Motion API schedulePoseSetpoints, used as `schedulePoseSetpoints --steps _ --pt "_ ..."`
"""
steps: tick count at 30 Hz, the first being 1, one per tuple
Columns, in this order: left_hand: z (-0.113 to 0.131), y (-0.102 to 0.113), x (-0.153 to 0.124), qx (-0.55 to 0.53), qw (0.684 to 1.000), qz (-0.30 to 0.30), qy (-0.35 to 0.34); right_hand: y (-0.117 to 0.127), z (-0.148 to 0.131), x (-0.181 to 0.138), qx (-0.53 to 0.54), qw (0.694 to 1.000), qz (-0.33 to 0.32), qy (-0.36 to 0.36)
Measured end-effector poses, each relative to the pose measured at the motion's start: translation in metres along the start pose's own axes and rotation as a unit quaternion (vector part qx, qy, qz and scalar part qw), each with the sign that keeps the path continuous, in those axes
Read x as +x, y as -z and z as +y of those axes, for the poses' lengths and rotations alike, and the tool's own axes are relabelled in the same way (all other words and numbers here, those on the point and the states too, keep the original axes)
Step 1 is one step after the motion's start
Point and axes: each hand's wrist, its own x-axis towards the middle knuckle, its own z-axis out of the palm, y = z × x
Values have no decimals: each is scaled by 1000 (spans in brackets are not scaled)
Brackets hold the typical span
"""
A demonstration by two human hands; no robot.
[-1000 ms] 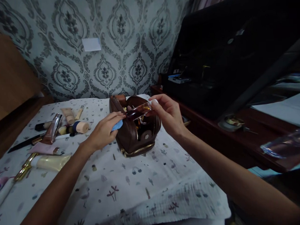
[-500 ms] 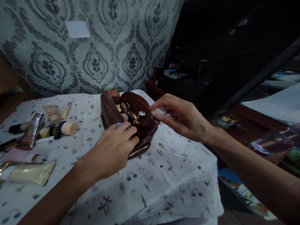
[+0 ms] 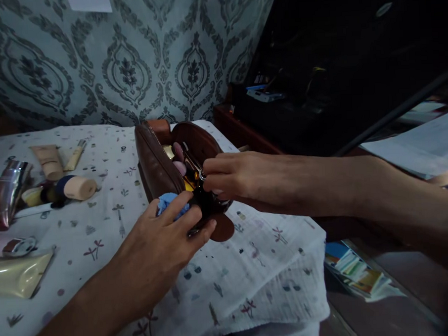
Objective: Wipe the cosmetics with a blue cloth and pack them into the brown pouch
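Observation:
A brown cosmetic bag stands unzipped on the cloth, its mouth spread wide. My left hand is closed on the near edge of the bag. A crumpled blue item shows beside its index finger. Over the bag's right side, my right hand dips into the opening with curled fingers; whatever it grips is hidden. Pinkish rounded items and a yellow item show inside. A brown flap hangs out at the front, below my hands.
Tubes and bottles lie on the left, among them a beige tube, a blue-capped bottle and a pale yellow tube. A patterned white cloth covers the table. A large black panel leans at right; booklets lie below.
My right hand has moved from outside the bag's right end to over and into its opening. My left hand stays at the near edge, where more of the blue item shows. The view has shifted.

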Motion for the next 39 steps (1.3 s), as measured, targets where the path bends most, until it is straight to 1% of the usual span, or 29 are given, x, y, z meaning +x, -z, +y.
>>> schedulePoseSetpoints --steps 3,5,7,9,11,13,15,17,19,23,25,28,32,35,37,39 --pt "-1 8 3 6 1000 -25 -6 4 -3 11 -40 996 -73 23" --pt "-2 12 4 6 999 -37 -3 7 -5 16 -60 993 -98 25" --pt "-2 13 4 5 999 -37 -2 7 -6 20 -53 995 -84 16" --pt "-3 10 4 2 999 -32 -1 5 -5 22 -33 998 -45 9" --pt "-2 7 3 -1 1000 -19 2 3 -7 23 -25 999 -22 34" --pt "-1 5 3 -4 1000 -18 10 3 -9 26 -30 996 -33 77" --pt "0 6 3 -6 999 -26 18 4 -12 31 -52 991 -74 99" --pt "1 7 2 -4 999 -34 22 6 -13 35 -88 985 -116 90" --pt "0 8 2 -1 999 -31 18 6 -12 36 -129 979 -143 68" --pt "-2 12 4 -8 1000 -17 13 7 -8 29 -191 969 -157 19" --pt "-3 16 11 -7 999 -46 9 7 -8 24 -215 963 -165 -3" --pt "-4 25 30 0 992 -123 -18 6 -10 19 -236 957 -167 -26" --pt "-1 34 59 -6 976 -213 -50 6 -14 17 -233 958 -165 -25" --pt "0 34 72 8 962 -265 -68 6 -14 17 -218 963 -155 -17" --pt "0 32 74 9 955 -283 -82 8 -14 17 -209 965 -157 -17" --pt "-2 28 71 3 954 -284 -92 9 -16 18 -200 965 -168 -21"
